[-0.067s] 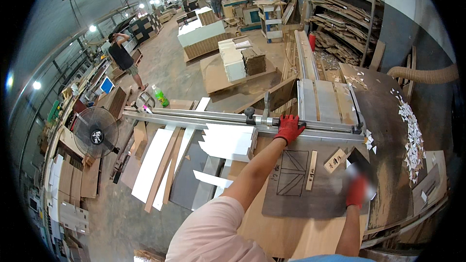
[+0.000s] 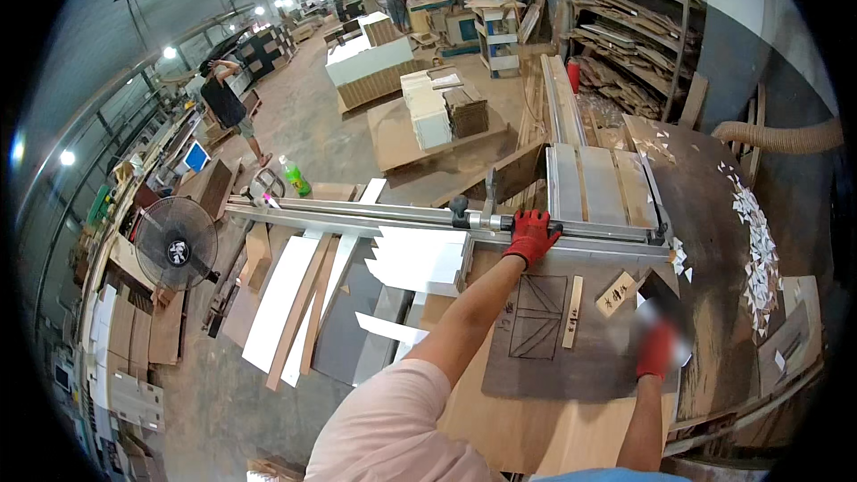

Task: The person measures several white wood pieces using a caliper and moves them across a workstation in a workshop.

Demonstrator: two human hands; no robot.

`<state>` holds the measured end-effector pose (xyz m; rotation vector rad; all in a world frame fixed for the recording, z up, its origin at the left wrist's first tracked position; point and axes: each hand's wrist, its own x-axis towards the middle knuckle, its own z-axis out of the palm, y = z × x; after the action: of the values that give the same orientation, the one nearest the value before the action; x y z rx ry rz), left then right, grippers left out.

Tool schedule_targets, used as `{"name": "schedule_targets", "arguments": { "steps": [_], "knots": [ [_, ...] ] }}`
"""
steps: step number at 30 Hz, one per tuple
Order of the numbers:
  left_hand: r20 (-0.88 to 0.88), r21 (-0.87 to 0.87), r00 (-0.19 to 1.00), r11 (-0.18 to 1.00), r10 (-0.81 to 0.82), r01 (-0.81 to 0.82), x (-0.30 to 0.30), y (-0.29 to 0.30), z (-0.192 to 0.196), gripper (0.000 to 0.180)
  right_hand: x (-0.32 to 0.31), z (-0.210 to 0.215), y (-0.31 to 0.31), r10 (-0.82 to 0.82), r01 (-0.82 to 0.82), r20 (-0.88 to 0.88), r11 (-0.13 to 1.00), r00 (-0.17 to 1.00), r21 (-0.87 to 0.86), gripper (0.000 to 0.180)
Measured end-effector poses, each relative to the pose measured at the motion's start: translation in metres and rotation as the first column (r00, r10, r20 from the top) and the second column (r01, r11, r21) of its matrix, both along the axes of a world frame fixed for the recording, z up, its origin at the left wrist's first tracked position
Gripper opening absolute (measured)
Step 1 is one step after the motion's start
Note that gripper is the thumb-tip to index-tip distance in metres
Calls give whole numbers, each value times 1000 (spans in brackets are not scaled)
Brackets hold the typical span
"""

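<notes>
At the near centre of the workshop, on the bed of a sliding table saw, lies a dark grey board (image 2: 571, 348) with a pencilled grid of rectangles and diagonals drawn on its face; it rests on a larger sheet of pale brown plywood (image 2: 500, 428) that reaches toward the near edge. The left hand (image 2: 531, 234), in a red glove, is stretched far forward, its fingers curled down over the long aluminium fence rail (image 2: 375, 212) that runs from left to right across the far edge of the board; the grip looks closed on the rail. The right hand (image 2: 658, 348), also red-gloved, sits at the right edge of the dark board, touching it; motion blur hides the fingers, so whether they are spread or clamped cannot be told. Between the two hands, on the board, lie a narrow wooden strip (image 2: 572, 311) set nearly lengthwise and a small wooden offcut (image 2: 616, 293) lying tilted just to its right. Beyond the rail stands the grey ribbed saw table (image 2: 598, 183). To the right, small pale triangular scraps (image 2: 759, 241) litter a dark brown bench top. To the left of the board, white panels (image 2: 420, 259) hang under the rail, and long white and brown planks (image 2: 290, 303) lean down toward the floor. Farther left stands a round black pedestal fan (image 2: 176, 243), and a green bottle (image 2: 296, 178) sits near the rail's left end. Far left, another person (image 2: 228, 107) in dark clothes bends over a bench.
</notes>
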<state>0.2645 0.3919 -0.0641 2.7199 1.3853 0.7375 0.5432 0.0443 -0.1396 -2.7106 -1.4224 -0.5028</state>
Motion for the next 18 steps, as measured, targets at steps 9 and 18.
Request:
{"name": "schedule_targets", "arguments": {
  "steps": [9, 18],
  "knots": [
    [-2, 26, 999, 999, 37, -37, 0, -3, 7, 48, -3, -9, -2, 54, -58, 118, 998, 991, 32, 23],
    [6, 151, 998, 987, -63, 62, -2, 1, 9, 54, -44, 45, 32, -151, 157, 111, 986, 982, -48, 21]
  ]
}}
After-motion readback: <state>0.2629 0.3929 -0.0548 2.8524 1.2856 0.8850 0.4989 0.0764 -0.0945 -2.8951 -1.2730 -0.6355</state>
